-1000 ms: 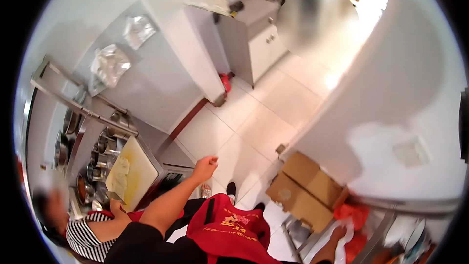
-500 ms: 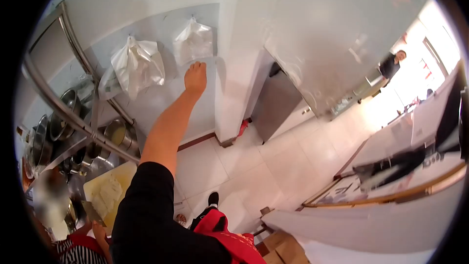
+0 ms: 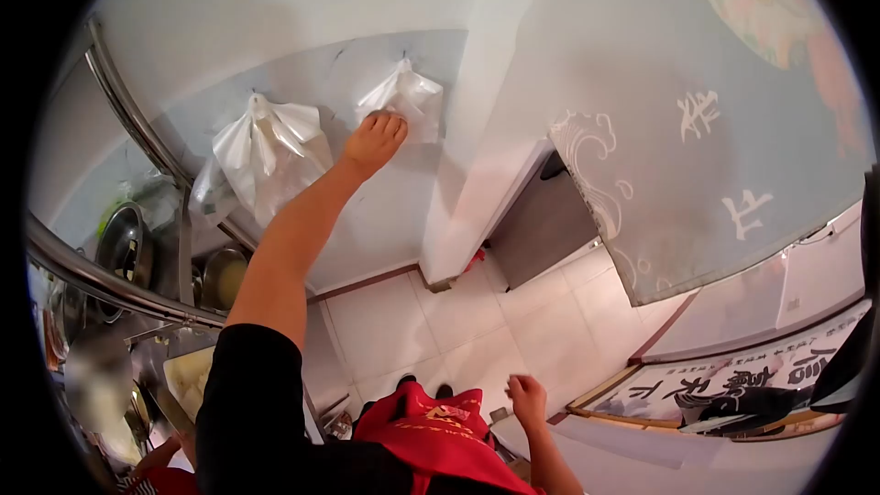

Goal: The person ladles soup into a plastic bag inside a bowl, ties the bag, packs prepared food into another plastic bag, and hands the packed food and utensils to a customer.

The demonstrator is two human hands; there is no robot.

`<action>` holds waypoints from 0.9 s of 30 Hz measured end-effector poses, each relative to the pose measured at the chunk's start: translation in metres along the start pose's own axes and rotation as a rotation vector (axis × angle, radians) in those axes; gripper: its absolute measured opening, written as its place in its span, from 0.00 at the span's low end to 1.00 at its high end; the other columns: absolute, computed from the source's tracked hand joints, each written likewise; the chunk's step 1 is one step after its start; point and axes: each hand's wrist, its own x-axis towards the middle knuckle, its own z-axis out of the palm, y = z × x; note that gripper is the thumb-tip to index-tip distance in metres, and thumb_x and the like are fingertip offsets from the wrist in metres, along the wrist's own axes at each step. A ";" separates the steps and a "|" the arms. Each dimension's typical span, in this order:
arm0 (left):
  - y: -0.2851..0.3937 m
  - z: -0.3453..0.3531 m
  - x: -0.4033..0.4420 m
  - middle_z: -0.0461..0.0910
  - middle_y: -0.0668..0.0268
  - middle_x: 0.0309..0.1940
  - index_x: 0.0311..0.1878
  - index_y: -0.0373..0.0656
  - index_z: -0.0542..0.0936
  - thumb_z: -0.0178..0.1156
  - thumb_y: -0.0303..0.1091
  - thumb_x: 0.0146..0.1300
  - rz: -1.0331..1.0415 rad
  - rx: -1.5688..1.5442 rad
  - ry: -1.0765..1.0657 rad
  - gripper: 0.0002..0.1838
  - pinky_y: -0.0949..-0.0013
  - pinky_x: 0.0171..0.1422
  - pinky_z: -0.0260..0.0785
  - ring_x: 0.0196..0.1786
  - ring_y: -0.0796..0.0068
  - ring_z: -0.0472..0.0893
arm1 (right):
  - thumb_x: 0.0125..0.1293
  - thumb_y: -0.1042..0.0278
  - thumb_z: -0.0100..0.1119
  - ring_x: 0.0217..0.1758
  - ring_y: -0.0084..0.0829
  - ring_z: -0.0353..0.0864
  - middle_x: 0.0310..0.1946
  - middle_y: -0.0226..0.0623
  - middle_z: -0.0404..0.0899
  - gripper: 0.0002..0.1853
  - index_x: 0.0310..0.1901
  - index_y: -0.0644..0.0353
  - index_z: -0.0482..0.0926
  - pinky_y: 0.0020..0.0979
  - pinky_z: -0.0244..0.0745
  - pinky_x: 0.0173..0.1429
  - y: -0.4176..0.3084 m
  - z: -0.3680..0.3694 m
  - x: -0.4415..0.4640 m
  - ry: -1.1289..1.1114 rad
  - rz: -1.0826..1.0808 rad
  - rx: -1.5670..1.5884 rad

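Left hand (image 3: 376, 142): bent fingers are overlapping the lower left of the smaller plastic bundle (image 3: 419, 103); whether they are pinching film, I cannot tell. The bundle is hanging on the wall (image 3: 376, 229), beside a larger bundle (image 3: 275, 142); gripping one layer low would likely be sparing the rest. The right hand (image 3: 527, 394) is staying apart, loosely curled.

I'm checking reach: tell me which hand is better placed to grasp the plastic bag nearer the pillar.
Left, I'd judge: the left hand is raised against or just before that plastic bag, while the right hand is low, away from it.
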 end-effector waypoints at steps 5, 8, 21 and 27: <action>-0.003 0.014 -0.016 0.77 0.59 0.39 0.36 0.39 0.80 0.57 0.30 0.53 -0.020 -0.026 -0.109 0.09 0.61 0.51 0.73 0.47 0.58 0.77 | 0.65 0.65 0.59 0.34 0.26 0.83 0.30 0.41 0.84 0.13 0.43 0.67 0.82 0.28 0.77 0.42 -0.110 0.056 0.082 -0.214 -0.293 0.064; 0.004 0.009 -0.015 0.77 0.61 0.36 0.31 0.41 0.79 0.56 0.29 0.53 -0.270 -0.204 -0.178 0.04 0.62 0.48 0.74 0.45 0.61 0.78 | 0.65 0.64 0.59 0.35 0.26 0.83 0.30 0.39 0.84 0.13 0.43 0.65 0.82 0.28 0.76 0.42 -0.170 0.079 0.112 -0.332 -0.371 0.042; 0.009 -0.061 0.025 0.78 0.60 0.30 0.28 0.36 0.73 0.68 0.24 0.51 -1.061 -0.956 -0.362 0.10 0.63 0.37 0.70 0.32 0.65 0.78 | 0.62 0.66 0.61 0.34 0.32 0.81 0.34 0.39 0.82 0.11 0.41 0.64 0.81 0.31 0.76 0.43 -0.322 0.119 0.227 -0.399 -0.836 0.061; 0.018 -0.067 0.009 0.78 0.59 0.27 0.29 0.36 0.76 0.68 0.25 0.51 -0.996 -0.934 -0.162 0.09 0.63 0.36 0.70 0.31 0.63 0.78 | 0.59 0.72 0.61 0.41 0.39 0.79 0.41 0.40 0.78 0.10 0.43 0.62 0.78 0.36 0.76 0.45 -0.351 0.165 0.248 -0.130 -1.243 -0.157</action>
